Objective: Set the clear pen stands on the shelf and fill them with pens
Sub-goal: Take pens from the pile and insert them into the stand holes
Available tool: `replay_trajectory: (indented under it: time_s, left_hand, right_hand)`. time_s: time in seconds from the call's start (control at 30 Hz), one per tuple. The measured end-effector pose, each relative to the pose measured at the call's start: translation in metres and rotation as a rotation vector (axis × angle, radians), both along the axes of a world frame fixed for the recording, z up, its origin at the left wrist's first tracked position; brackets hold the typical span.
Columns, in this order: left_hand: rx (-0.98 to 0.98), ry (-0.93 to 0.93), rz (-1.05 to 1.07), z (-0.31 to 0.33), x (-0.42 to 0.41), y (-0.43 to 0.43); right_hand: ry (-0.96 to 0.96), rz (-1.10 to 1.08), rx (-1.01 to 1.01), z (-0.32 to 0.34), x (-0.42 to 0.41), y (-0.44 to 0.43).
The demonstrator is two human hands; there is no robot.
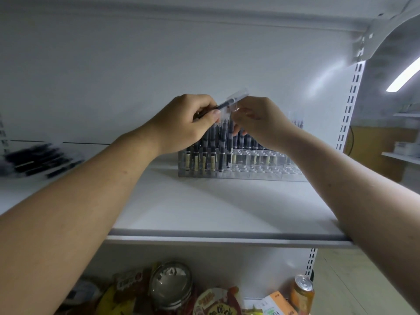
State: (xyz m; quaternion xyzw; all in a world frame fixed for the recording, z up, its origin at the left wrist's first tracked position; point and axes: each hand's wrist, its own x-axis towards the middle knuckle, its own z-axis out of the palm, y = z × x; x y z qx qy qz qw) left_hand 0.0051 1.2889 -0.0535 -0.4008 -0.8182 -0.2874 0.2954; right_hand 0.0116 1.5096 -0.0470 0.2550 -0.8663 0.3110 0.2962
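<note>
Pen [224,106] between fingers [212,115] of left hand [188,125]

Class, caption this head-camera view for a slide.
Left hand grips a black pen, right hand pinches a clear wrapper, above a part-filled clear pen stand on a shelf.

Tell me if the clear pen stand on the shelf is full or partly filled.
Partly filled: in the clear pen stand, dark pens fill the left slots, while the front right slots look empty.
</note>
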Motion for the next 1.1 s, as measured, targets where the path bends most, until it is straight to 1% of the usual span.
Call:
replay_trajectory:
  time_s: [0.3, 0.47, 0.53, 0.73, 0.87, 0.93, 1.0, 1.03, 1.1]
  left_hand:
    - [0.008, -0.010, 0.005, 0.000, 0.000, 0.000]
    - [0.007, -0.014, 0.005, 0.000, 0.000, 0.000]
    - [0.005, -0.014, 0.007, 0.000, 0.001, 0.000]
    - [-0.001, -0.022, 0.008, 0.000, 0.002, 0.000]
    - [-0.005, -0.027, 0.010, 0.000, 0.003, 0.001]
    - [-0.001, -0.026, 0.012, 0.000, 0.002, 0.001]
    - [0.017, -0.021, 0.010, 0.000, 0.001, 0.000]
    - [0.028, -0.012, 0.009, 0.001, 0.001, 0.000]
    - [0.039, 0.013, 0.018, 0.002, 0.001, -0.001]
  right_hand:
    - [-0.038, -0.021, 0.002, 0.001, -0.001, -0.001]
    - [-0.109, -0.025, 0.079, -0.002, -0.004, 0.005]
    - [-0.120, -0.025, 0.066, -0.002, -0.005, 0.005]
    - [-0.089, -0.064, 0.068, 0.000, -0.005, 0.008]
    - [-0.005, -0.103, 0.089, 0.004, -0.005, 0.016]
    - [0.078, -0.106, 0.049, 0.008, -0.004, 0.020]
    - [0.136, -0.040, -0.079, 0.012, -0.002, 0.021]
    - [0.120, 0.047, -0.181, 0.014, 0.001, 0.021]
    - [0.004, 0.302, -0.392, 0.019, 0.005, 0.019]
